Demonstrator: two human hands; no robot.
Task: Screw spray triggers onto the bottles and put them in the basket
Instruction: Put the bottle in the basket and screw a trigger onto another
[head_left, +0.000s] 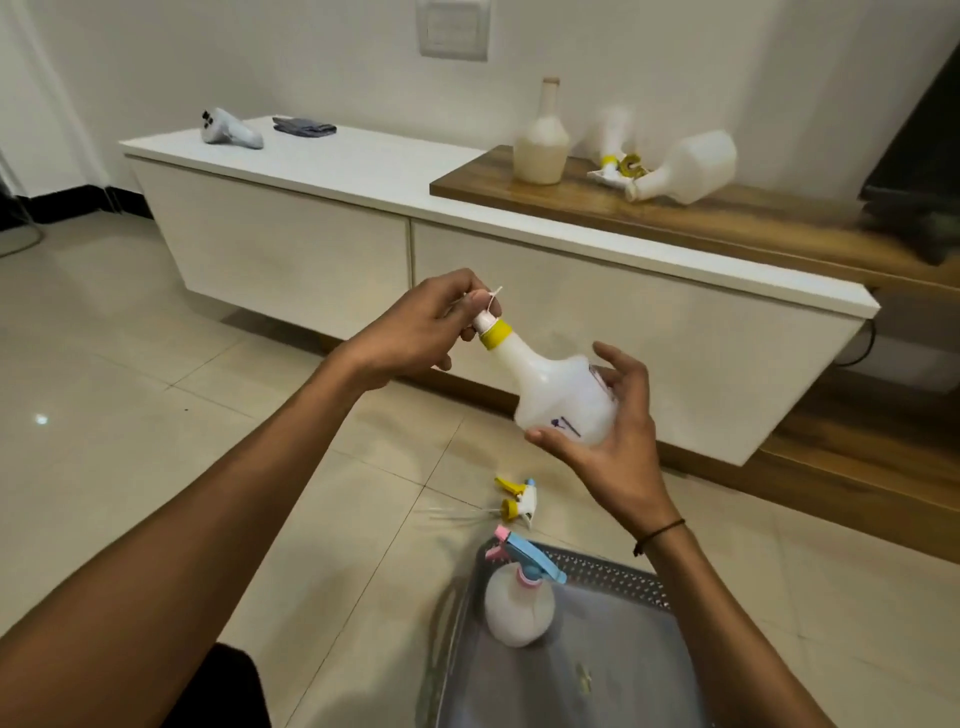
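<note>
My right hand (618, 441) cups the round base of a white bottle (558, 395) tilted with its neck up and left. My left hand (421, 332) grips the white spray trigger (488, 317) at the bottle's neck, just above its yellow collar (497, 333). On the floor below lies a loose yellow and white trigger (517, 501). A grey perforated basket (613, 577) at the bottom holds one white bottle with a blue and pink trigger (519, 603). On the cabinet's wooden top stand a tall bottle (541, 140) and a tipped bottle (685, 166), with a blurred trigger piece (618, 169) between them.
A long white cabinet (363, 249) runs across the room ahead. A white controller (228, 134) and a grey cloth (304, 126) lie on its left end. A dark screen (919, 171) stands at the far right. The floor is pale tile.
</note>
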